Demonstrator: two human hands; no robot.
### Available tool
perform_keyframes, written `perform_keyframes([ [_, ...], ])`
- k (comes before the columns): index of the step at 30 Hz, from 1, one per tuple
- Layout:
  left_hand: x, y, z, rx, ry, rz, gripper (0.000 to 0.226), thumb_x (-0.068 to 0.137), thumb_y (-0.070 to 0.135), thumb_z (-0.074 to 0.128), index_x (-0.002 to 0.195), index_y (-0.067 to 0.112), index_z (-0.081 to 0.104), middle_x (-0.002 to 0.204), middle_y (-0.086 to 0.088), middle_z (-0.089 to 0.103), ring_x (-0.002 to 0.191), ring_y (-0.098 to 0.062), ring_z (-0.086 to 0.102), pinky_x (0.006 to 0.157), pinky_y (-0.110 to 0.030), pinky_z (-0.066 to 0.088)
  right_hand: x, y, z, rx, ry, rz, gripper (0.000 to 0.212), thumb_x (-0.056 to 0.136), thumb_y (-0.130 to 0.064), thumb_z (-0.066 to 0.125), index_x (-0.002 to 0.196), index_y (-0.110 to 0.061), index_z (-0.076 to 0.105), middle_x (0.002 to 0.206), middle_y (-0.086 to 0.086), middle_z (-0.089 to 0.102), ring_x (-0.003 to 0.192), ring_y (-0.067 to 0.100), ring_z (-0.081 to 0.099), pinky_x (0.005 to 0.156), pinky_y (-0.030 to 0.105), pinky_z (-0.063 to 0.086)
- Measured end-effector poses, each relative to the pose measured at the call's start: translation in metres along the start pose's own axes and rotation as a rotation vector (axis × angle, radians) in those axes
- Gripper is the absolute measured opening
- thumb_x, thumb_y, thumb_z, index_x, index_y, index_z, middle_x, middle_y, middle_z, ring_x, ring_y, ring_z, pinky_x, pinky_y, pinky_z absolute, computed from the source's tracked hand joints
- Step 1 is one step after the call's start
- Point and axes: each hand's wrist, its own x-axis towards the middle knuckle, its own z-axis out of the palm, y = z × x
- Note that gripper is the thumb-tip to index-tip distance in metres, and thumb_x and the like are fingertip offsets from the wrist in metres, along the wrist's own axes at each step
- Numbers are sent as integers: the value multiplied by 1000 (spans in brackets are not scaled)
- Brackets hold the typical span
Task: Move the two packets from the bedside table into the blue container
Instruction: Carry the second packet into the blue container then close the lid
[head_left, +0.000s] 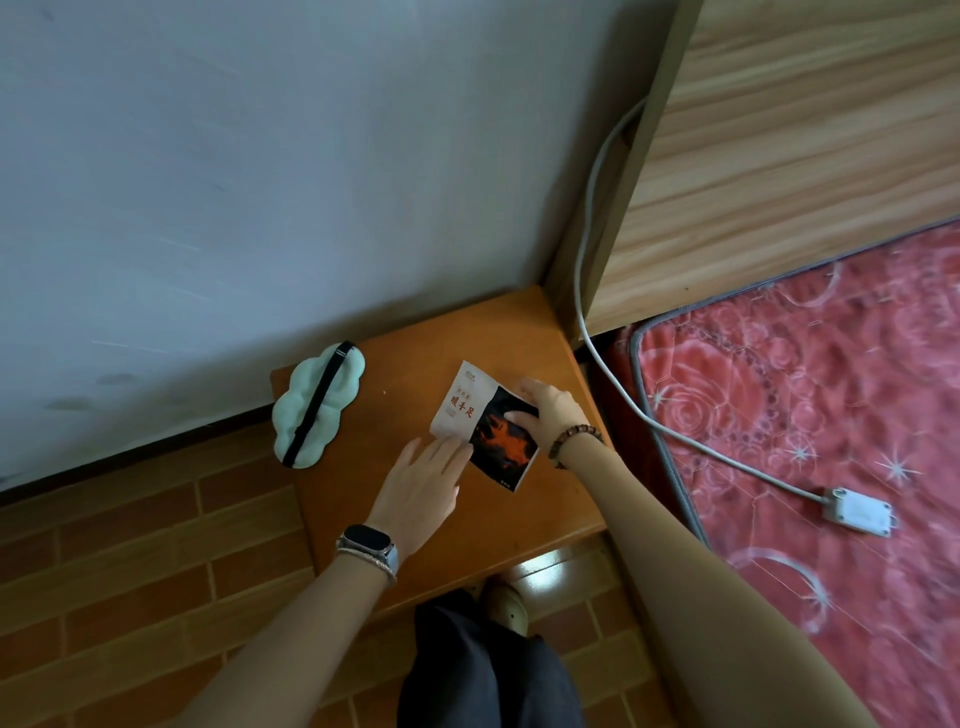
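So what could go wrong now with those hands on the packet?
Only one packet is clearly visible, so if a second lies beneath it, it might get left behind. The right hand pinches just one end and the left hand only rests fingertips on it, so it could slip. The blue container isn't in view.

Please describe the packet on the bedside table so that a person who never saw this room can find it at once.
Find the orange wooden bedside table between the wall and the red patterned mattress. The packet lies flat near its right side, between the left hand and right hand. Unlike the pale green sleep mask, it is half white with red characters, half black with orange flames.
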Motion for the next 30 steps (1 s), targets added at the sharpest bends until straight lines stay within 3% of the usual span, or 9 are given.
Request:
perform_keyframes([
  [8, -73, 17, -97, 12, 50, 23, 62, 85, 21, 61, 142, 13, 37, 143, -5, 45, 133, -18, 41, 106, -40, 39, -104, -43, -45, 119, 63, -64, 43, 90, -27, 60, 128, -10, 51, 129, 12, 58, 117, 29, 55, 91, 36, 46],
  [16, -144, 11, -171, 38, 99, 65, 62, 85, 17, 63, 142, 18, 37, 144, -3, 44, 135, -17, 37, 111, -37, 33, -200, -78, -62, 174, 146, -91, 29, 91, -25, 58, 115, -9, 54, 113, 13, 62, 105, 28, 59, 79, 36, 49],
  [21, -168, 2, -191, 28, 128, 178, 66, 83, 13, 66, 142, 18, 38, 144, -4, 44, 134, -18, 39, 111, -37, 31, -243, -89, -52, 237, 205, -73, 21, 91, -26, 57, 108, -13, 58, 97, 0, 58, 98, 25, 61, 73, 33, 49],
  [26, -188, -13, -208, 28, 136, 305, 66, 84, 10, 63, 144, 19, 36, 146, -3, 42, 137, -17, 35, 112, -36, 28, -292, -107, -25, 336, 333, -22, 9, 92, -25, 57, 97, -18, 56, 101, 6, 66, 95, 25, 64, 74, 37, 56],
  [30, -208, -24, -215, 71, 100, 430, 69, 85, 10, 62, 146, 20, 30, 147, -3, 40, 137, -17, 34, 112, -39, 31, -342, -124, 5, 396, 463, 67, 18, 92, -22, 57, 105, -10, 57, 98, 3, 62, 91, 20, 60, 74, 34, 54],
])
